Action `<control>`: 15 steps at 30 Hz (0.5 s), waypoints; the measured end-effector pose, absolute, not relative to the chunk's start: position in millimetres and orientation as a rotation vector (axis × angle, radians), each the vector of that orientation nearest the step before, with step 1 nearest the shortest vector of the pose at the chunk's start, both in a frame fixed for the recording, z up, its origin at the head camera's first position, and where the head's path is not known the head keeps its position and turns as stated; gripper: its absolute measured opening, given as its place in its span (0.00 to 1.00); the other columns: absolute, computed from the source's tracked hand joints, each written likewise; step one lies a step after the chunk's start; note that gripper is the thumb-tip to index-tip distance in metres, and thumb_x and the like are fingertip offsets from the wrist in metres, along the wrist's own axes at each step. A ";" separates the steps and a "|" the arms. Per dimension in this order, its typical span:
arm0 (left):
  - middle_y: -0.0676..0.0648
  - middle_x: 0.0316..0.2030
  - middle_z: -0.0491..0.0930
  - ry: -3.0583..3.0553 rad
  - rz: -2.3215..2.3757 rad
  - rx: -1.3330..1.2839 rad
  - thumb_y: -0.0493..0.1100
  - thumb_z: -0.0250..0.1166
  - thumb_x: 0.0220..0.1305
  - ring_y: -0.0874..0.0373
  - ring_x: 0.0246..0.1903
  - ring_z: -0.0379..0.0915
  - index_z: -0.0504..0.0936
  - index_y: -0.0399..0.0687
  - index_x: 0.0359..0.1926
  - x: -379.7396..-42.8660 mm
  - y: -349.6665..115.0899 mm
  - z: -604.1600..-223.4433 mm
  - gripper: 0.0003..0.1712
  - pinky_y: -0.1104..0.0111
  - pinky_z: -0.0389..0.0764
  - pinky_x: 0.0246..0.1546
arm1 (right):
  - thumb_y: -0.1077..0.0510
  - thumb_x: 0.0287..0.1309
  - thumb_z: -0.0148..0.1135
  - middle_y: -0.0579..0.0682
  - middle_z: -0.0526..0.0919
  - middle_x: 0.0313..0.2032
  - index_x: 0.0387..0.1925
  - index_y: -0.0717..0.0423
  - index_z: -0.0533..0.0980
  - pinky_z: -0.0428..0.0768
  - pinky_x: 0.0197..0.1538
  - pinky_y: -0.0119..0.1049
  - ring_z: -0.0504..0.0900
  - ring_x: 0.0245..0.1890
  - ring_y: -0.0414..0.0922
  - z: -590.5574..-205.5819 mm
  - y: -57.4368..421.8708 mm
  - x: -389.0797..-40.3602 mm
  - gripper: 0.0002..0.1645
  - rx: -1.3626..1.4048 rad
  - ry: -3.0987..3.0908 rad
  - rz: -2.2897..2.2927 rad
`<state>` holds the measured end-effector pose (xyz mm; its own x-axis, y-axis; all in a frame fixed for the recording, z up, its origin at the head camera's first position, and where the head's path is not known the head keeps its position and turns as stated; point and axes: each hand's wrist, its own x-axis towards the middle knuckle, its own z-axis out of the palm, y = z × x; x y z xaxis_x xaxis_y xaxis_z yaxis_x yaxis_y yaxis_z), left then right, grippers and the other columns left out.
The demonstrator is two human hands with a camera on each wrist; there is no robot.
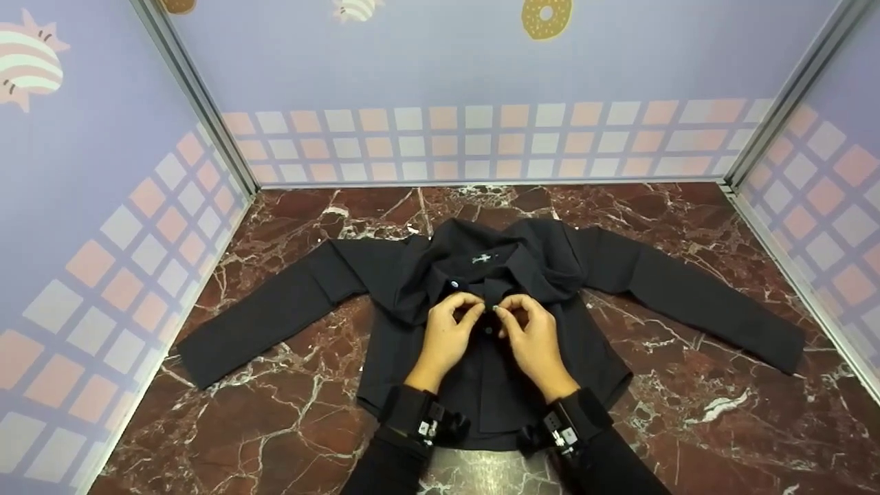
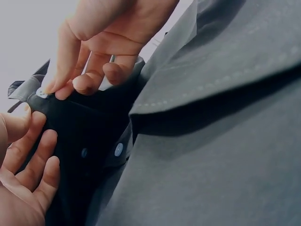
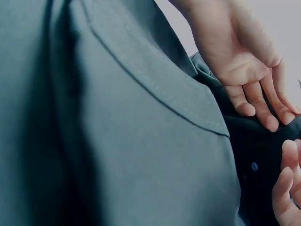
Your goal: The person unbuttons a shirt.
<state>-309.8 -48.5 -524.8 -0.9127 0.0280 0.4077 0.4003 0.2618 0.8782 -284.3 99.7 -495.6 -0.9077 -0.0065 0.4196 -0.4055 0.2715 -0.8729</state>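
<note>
The shirt (image 1: 491, 375) lies front up on the worktop (image 1: 261, 426), its collar (image 1: 528, 267) at the end away from the person. The sleeves (image 1: 708, 309) spread out on either side of the collar, seemingly to leave both hands room. On the near side of the collar, the left hand (image 1: 448, 337) pinches the shirt between thumb and forefinger, probably to keep the cloth steady. Just beside it, the fingers of the right hand (image 1: 533, 337) are clamped on the shirt at a small button (image 2: 41, 93), likely for fine control. The left wrist view shows other fingers slack and apart, presumably to keep the pinch clear.
</note>
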 end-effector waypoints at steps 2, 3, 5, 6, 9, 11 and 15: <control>0.55 0.32 0.80 -2.223 -1.689 -0.400 0.41 0.64 0.60 0.61 0.30 0.75 0.83 0.48 0.34 -309.8 -48.4 -524.7 0.03 0.69 0.76 0.32 | 0.66 0.58 0.60 0.59 0.78 0.26 0.33 0.68 0.75 0.74 0.22 0.31 0.77 0.19 0.53 -496.0 99.6 -284.2 0.06 0.373 -2.215 1.673; 0.55 0.32 0.80 -2.222 -1.684 -0.404 0.41 0.64 0.60 0.61 0.31 0.75 0.83 0.48 0.34 -309.8 -48.4 -524.8 0.03 0.69 0.76 0.32 | 0.65 0.58 0.60 0.59 0.78 0.26 0.33 0.68 0.75 0.74 0.22 0.31 0.77 0.19 0.53 -496.1 99.5 -284.0 0.06 0.371 -2.215 1.678; 0.55 0.32 0.80 -2.231 -1.663 -0.410 0.40 0.64 0.60 0.62 0.31 0.75 0.83 0.48 0.34 -310.0 -48.4 -525.1 0.02 0.69 0.76 0.32 | 0.65 0.58 0.60 0.59 0.78 0.26 0.33 0.67 0.75 0.75 0.22 0.32 0.76 0.18 0.53 -496.3 99.0 -283.7 0.05 0.364 -2.212 1.679; 0.55 0.32 0.80 -2.237 -1.650 -0.413 0.40 0.64 0.60 0.62 0.31 0.75 0.83 0.48 0.34 -310.0 -48.5 -525.2 0.02 0.69 0.76 0.32 | 0.66 0.58 0.61 0.58 0.78 0.26 0.33 0.67 0.75 0.75 0.22 0.32 0.76 0.18 0.53 -496.1 98.8 -283.5 0.05 0.360 -2.207 1.679; 0.56 0.32 0.79 -2.259 -1.615 -0.418 0.40 0.65 0.59 0.62 0.31 0.74 0.84 0.50 0.34 -309.7 -48.8 -525.4 0.02 0.69 0.75 0.32 | 0.67 0.56 0.62 0.57 0.78 0.26 0.32 0.66 0.76 0.75 0.22 0.34 0.77 0.18 0.53 -496.4 98.6 -283.4 0.04 0.360 -2.189 1.668; 0.56 0.32 0.79 -2.269 -1.601 -0.425 0.41 0.65 0.59 0.62 0.30 0.74 0.84 0.51 0.34 -309.4 -48.8 -525.7 0.03 0.69 0.75 0.32 | 0.67 0.56 0.62 0.56 0.79 0.26 0.31 0.66 0.76 0.76 0.22 0.35 0.77 0.18 0.52 -496.9 98.6 -283.5 0.04 0.370 -2.178 1.665; 0.56 0.31 0.79 -2.270 -1.580 -0.438 0.41 0.66 0.58 0.63 0.29 0.73 0.83 0.51 0.33 -308.4 -48.4 -525.5 0.02 0.70 0.75 0.30 | 0.68 0.55 0.63 0.57 0.79 0.26 0.31 0.68 0.76 0.76 0.22 0.36 0.77 0.18 0.52 -499.0 99.0 -284.0 0.04 0.397 -2.162 1.696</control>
